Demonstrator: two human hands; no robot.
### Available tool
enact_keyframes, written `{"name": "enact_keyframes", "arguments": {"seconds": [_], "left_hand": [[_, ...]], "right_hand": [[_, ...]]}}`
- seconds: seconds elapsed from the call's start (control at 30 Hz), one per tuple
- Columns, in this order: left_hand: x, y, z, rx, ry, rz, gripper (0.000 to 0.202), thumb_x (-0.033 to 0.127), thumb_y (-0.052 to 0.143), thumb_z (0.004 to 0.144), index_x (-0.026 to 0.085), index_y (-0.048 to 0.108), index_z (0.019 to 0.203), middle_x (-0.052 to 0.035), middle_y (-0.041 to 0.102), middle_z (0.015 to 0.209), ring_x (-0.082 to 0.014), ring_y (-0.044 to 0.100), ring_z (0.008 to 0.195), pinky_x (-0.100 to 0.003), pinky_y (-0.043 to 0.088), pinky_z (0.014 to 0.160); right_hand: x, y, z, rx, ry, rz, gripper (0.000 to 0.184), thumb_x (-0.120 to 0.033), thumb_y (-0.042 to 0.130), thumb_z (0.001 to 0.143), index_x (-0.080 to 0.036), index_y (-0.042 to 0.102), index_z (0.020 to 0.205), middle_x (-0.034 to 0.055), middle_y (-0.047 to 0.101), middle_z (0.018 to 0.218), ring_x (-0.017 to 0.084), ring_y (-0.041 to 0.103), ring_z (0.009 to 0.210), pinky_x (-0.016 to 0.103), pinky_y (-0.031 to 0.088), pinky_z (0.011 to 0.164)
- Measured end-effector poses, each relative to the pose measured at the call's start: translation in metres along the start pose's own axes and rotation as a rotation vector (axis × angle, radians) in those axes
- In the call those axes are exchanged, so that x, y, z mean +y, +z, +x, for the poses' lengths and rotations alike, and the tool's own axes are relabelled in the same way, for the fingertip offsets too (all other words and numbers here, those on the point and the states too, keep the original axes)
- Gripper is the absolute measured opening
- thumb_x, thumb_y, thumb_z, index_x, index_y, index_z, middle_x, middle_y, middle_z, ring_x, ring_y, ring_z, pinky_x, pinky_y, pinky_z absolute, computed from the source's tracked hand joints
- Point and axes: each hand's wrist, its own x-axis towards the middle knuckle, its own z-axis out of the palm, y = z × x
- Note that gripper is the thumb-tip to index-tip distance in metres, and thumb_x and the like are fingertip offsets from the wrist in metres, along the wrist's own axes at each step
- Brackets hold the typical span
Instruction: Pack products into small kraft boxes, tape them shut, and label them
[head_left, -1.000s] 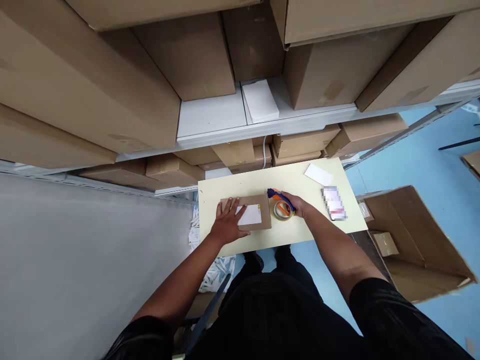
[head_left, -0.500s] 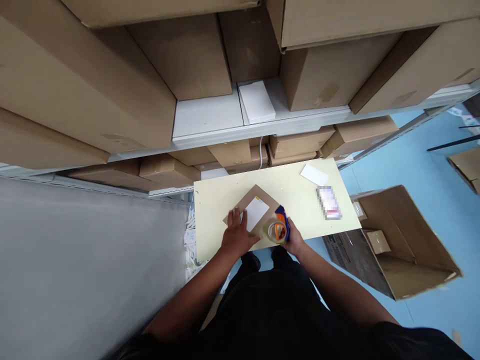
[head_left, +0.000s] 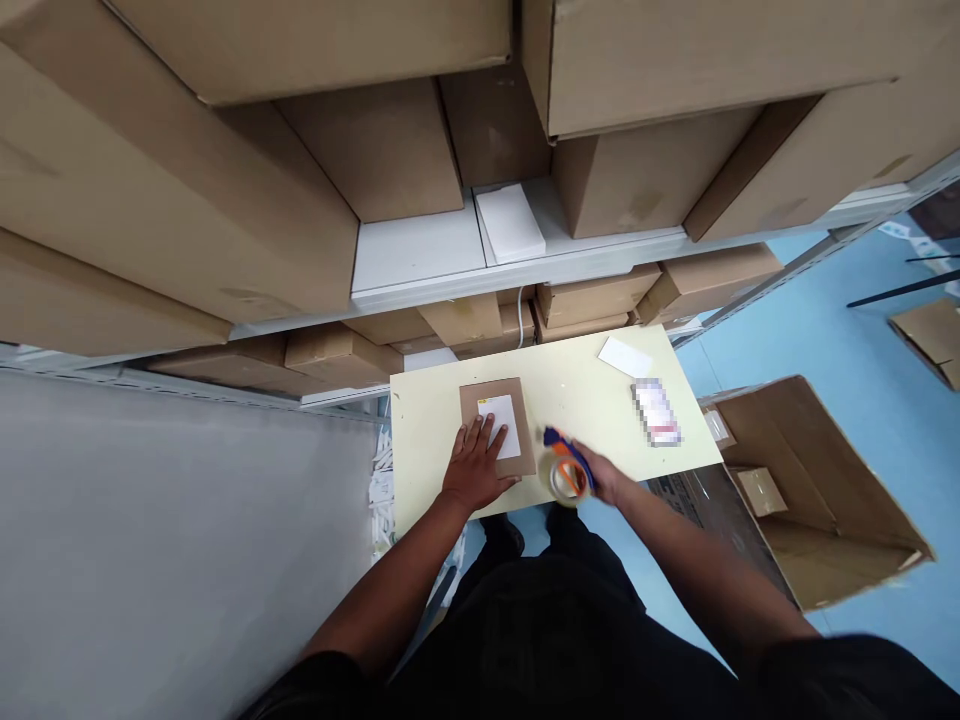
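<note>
My left hand (head_left: 478, 468) lies with its fingers spread on a flat brown cardboard box (head_left: 527, 455), covering its lower left part. A white label (head_left: 509, 432) with a small yellow mark is on the box top, and my fingertips rest on it. My right hand (head_left: 602, 474) is closed around a blue and orange tape dispenser (head_left: 574, 455) that carries a roll of clear tape. The dispenser is to the right of the box, apart from it, near the front edge of the pale yellow table (head_left: 427, 400).
A white paper (head_left: 624, 356) and a blurred-out phone-like item (head_left: 657, 411) lie at the table's right. Beyond the right edge stands a large open carton (head_left: 817, 480) with a small box (head_left: 761, 492) inside. Shelves of cartons (head_left: 405, 150) overhang the back; a wall (head_left: 187, 530) borders the left.
The cardboard box has turned from a diagonal position to nearly square with the table under my left hand. My right hand has drawn the tape dispenser rightward, away from the box.
</note>
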Motion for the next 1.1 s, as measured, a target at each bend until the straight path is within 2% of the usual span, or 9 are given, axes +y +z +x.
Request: {"name": "enact_keyframes", "arguments": {"seconds": [0.1,0.17,0.27,0.4,0.53,0.7,0.83,0.97,1.1], "left_hand": [[0.002,0.000,0.000,0.005,-0.014,-0.009,0.106,0.074,0.064,0.081,0.020,0.027,0.164,-0.0153,0.017,0.172,-0.0359,0.008,0.160,-0.057,0.005,0.128],[0.002,0.001,0.000,0.007,-0.016,-0.012,0.105,0.074,0.064,0.081,0.021,0.025,0.164,-0.0146,0.016,0.172,-0.0356,0.007,0.160,-0.057,0.005,0.128],[0.002,0.002,0.000,-0.001,-0.009,-0.023,0.105,0.075,0.063,0.081,0.020,0.026,0.164,-0.0148,0.015,0.172,-0.0357,0.006,0.160,-0.057,0.004,0.128],[0.003,0.002,0.001,-0.016,-0.016,-0.036,0.106,0.074,0.064,0.081,0.019,0.027,0.164,-0.0150,0.012,0.173,-0.0359,0.004,0.160,-0.056,0.002,0.128],[0.003,0.001,0.001,-0.013,-0.031,-0.064,0.111,0.074,0.069,0.077,0.020,0.026,0.164,-0.0151,0.011,0.173,-0.0368,0.004,0.160,-0.057,0.003,0.128],[0.001,0.000,0.000,0.009,-0.033,-0.101,0.111,0.074,0.070,0.076,0.023,0.026,0.164,-0.0134,0.014,0.173,-0.0367,0.008,0.160,-0.057,0.005,0.128],[-0.002,0.001,-0.002,0.020,-0.024,-0.111,0.110,0.074,0.071,0.075,0.023,0.029,0.163,-0.0136,0.016,0.172,-0.0375,0.010,0.159,-0.057,0.005,0.128],[-0.001,0.003,-0.002,0.006,-0.025,-0.122,0.115,0.076,0.071,0.073,0.021,0.027,0.163,-0.0155,0.011,0.173,-0.0395,0.007,0.159,-0.059,0.006,0.127],[0.019,0.014,0.004,-0.044,-0.098,-0.109,0.129,0.084,0.069,0.064,0.015,0.025,0.164,-0.0219,0.006,0.171,-0.0461,-0.004,0.158,-0.069,0.000,0.123]], "right_hand": [[0.063,-0.025,-0.031,-0.044,0.162,0.008,0.058,-0.069,0.057,0.092,-0.014,0.071,0.108,0.0142,0.078,0.104,0.026,0.075,0.095,0.042,0.057,0.096],[0.080,-0.026,-0.037,-0.045,0.188,-0.089,0.064,-0.074,0.055,0.090,-0.015,0.072,0.104,0.0149,0.078,0.101,0.028,0.075,0.095,0.043,0.056,0.095],[0.073,0.000,-0.025,-0.039,0.116,-0.360,0.059,-0.073,0.060,0.087,-0.017,0.075,0.093,0.0120,0.078,0.090,0.029,0.074,0.089,0.043,0.056,0.088],[0.048,0.064,0.006,-0.082,-0.129,-0.832,0.035,-0.055,0.086,0.068,-0.024,0.077,0.080,0.0043,0.077,0.078,0.031,0.071,0.095,0.037,0.053,0.085],[0.033,0.099,0.014,-0.028,-0.364,-0.933,0.036,-0.060,0.080,0.073,-0.027,0.080,0.088,0.0041,0.079,0.085,0.028,0.071,0.104,0.029,0.051,0.082],[0.024,0.060,-0.021,0.106,-0.141,-1.089,0.050,-0.065,0.072,0.078,-0.018,0.071,0.061,0.0086,0.073,0.065,0.025,0.071,0.072,0.029,0.047,0.064],[0.011,0.015,-0.061,0.131,-0.006,-0.852,0.053,-0.067,0.067,0.083,-0.016,0.074,0.068,0.0105,0.076,0.072,0.023,0.070,0.064,0.029,0.047,0.059],[-0.013,-0.009,-0.090,0.174,-0.044,-0.616,0.058,-0.072,0.063,0.084,-0.016,0.075,0.072,0.0126,0.077,0.073,0.025,0.071,0.065,0.031,0.051,0.061],[-0.056,0.003,-0.109,0.228,-0.201,-0.450,0.055,-0.070,0.066,0.083,-0.016,0.075,0.078,0.0143,0.077,0.079,0.027,0.071,0.070,0.035,0.054,0.067]]}}
